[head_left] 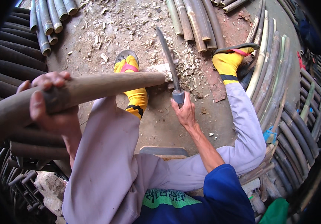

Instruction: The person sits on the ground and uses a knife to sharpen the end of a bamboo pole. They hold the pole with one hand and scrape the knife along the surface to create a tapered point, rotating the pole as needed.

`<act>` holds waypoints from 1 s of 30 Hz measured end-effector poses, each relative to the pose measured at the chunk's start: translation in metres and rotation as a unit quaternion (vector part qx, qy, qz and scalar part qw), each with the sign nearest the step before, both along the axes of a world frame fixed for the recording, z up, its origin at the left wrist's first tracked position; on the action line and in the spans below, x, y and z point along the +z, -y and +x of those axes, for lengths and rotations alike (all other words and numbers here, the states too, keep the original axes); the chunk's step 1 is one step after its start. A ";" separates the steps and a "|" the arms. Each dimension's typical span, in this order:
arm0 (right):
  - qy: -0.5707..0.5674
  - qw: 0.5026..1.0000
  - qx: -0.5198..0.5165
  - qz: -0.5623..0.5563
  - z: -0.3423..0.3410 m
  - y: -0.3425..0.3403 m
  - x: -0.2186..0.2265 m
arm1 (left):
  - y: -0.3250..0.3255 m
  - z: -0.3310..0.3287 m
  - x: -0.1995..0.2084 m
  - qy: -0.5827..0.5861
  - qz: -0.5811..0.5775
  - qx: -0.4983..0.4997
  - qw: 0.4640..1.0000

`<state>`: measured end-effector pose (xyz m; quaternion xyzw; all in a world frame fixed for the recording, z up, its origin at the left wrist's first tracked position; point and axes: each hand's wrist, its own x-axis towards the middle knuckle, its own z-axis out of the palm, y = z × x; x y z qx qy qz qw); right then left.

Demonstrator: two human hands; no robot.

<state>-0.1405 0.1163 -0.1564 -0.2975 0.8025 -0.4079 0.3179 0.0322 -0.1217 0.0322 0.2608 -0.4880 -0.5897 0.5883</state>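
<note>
My left hand (58, 121) is closed around a thick brown bamboo pole (112, 85) on the left. The pole runs from the left rim toward the middle, its far end above a pale piece of wood (158, 68) on the ground. In my right hand (185, 112) is a machete (166, 54), gripped by its dark grey handle. Its long dark blade points up and away from me, just right of the pole's end. Whether blade and pole touch, I cannot tell.
Chips (119, 26) litter the dirt floor. Bamboo poles lie stacked at left (16, 61), far left (48, 18), far middle (196, 22) and right (268, 71). My feet, in yellow socks (225, 63) and sandals, are spread apart. A low dark-edged seat (164, 150) shows between my legs.
</note>
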 end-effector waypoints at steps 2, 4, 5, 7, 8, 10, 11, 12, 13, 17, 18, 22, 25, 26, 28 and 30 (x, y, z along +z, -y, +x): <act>-0.008 0.999 0.004 -0.032 -0.002 0.015 0.017 | -0.002 0.006 0.007 0.015 -0.006 0.023 1.000; -0.050 0.996 -0.015 -0.072 -0.004 0.018 0.028 | -0.005 0.000 -0.004 0.025 0.000 0.032 0.999; -0.069 0.993 -0.021 -0.095 -0.006 0.020 0.030 | -0.003 -0.002 -0.008 0.016 0.003 0.033 0.999; -0.106 0.984 -0.026 -0.141 -0.009 0.024 0.031 | 0.001 -0.002 -0.012 -0.001 0.009 0.040 0.999; -0.100 0.980 -0.034 -0.170 -0.008 0.027 0.027 | 0.000 -0.003 -0.012 -0.003 0.012 0.040 0.999; -0.061 0.992 0.010 -0.106 -0.002 0.032 0.004 | -0.001 0.003 -0.005 -0.001 0.013 0.048 0.999; -0.046 0.996 0.028 -0.072 0.000 0.031 -0.014 | -0.002 0.003 -0.005 -0.001 0.013 0.050 0.999; -0.078 0.992 0.088 0.047 -0.006 0.029 -0.034 | -0.003 0.000 -0.006 -0.004 0.013 0.049 0.999; -0.054 0.994 0.079 0.048 -0.005 0.030 -0.033 | -0.002 -0.002 -0.009 -0.006 0.012 0.049 0.999; 0.013 0.996 0.065 0.057 -0.009 0.033 -0.017 | 0.001 -0.003 -0.006 0.009 0.018 0.037 0.999; 0.015 0.997 0.063 0.049 -0.009 0.032 -0.013 | 0.001 0.000 -0.003 0.002 0.009 0.028 1.000; -0.021 0.999 0.029 -0.023 -0.008 0.030 0.014 | 0.001 0.007 -0.016 -0.012 -0.037 -0.027 0.999; -0.109 0.982 -0.004 -0.157 -0.005 0.043 0.034 | 0.000 0.012 -0.018 -0.016 -0.054 -0.020 0.998; -0.110 0.978 -0.009 -0.177 -0.003 0.042 0.024 | 0.001 0.012 -0.018 -0.019 -0.057 -0.020 0.998; -0.077 0.996 0.037 -0.015 -0.007 0.033 -0.022 | 0.000 0.012 -0.018 -0.021 -0.060 -0.022 0.998; -0.030 0.995 0.052 0.083 -0.013 0.032 -0.031 | 0.001 0.013 -0.023 -0.022 -0.069 -0.020 0.997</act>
